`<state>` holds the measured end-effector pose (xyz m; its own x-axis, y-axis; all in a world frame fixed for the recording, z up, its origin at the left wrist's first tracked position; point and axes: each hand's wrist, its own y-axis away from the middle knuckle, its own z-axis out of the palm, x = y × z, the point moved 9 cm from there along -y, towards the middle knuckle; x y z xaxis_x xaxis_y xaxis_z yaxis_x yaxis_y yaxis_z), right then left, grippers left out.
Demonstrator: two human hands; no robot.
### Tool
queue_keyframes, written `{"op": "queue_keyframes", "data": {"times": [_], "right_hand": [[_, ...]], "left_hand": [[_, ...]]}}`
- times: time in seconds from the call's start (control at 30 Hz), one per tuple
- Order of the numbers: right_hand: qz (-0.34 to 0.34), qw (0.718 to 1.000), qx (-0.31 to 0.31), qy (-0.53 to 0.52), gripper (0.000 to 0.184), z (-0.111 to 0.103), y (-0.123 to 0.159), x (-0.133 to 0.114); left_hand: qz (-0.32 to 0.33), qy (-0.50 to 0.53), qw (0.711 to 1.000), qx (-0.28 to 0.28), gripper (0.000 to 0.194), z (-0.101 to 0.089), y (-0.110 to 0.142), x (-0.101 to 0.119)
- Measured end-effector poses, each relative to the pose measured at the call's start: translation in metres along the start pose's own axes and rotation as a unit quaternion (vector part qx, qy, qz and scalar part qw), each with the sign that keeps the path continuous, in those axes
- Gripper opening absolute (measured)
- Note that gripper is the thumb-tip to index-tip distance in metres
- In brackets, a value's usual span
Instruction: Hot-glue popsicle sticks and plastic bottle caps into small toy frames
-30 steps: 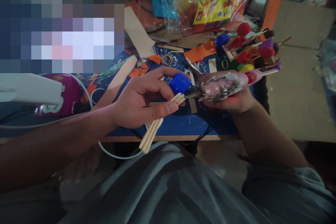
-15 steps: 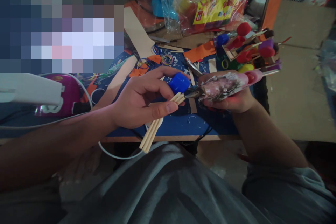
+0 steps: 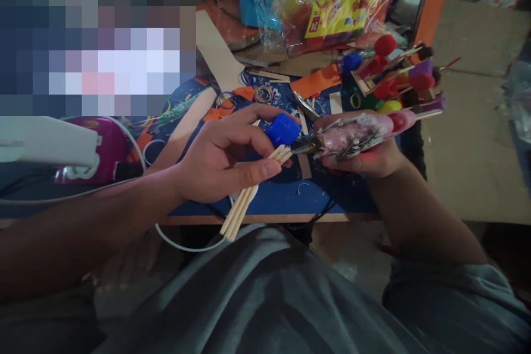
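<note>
Pinching wooden sticks [image 3: 239,214] beside the blue piece [image 3: 284,129] in the left hand [image 3: 207,160], gripping the glue gun [image 3: 348,139] in the right hand [image 3: 379,160], best with nozzle [image 3: 306,147] steady near the stick tips [image 3: 284,154], thumb [image 3: 271,168] clear.

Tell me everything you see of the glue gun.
The glue gun is pink, its midsection crusted with lumpy, silvery-grey material that looks like foil or old glue. Its dark, metallic-looking nozzle tapers leftward to the upper ends of the wooden sticks; whether it touches them is unclear. A pale rod juts from the rear, beside a red patch. The right hand grips it from below, above the table, hiding its underside.
</note>
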<state>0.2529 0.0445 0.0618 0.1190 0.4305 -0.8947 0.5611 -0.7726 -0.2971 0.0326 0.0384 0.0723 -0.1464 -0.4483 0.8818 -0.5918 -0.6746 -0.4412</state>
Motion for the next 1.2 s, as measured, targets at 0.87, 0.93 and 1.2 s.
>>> {"op": "queue_keyframes", "data": {"times": [0.87,0.93,1.2], "right_hand": [[0.062,0.997,0.034,-0.006,0.026,-0.01,0.004,0.007],[0.083,0.995,0.047,-0.004,0.032,-0.011,0.006,0.01],[0.089,0.994,0.057,-0.021,0.026,-0.005,0.002,0.008]], "left_hand": [[-0.007,-0.011,1.0,0.015,0.02,0.0,-0.001,-0.001],[0.0,-0.019,1.0,0.016,0.017,0.0,-0.001,0.0],[0.011,-0.031,0.999,0.03,0.02,-0.003,0.001,-0.001]]}}
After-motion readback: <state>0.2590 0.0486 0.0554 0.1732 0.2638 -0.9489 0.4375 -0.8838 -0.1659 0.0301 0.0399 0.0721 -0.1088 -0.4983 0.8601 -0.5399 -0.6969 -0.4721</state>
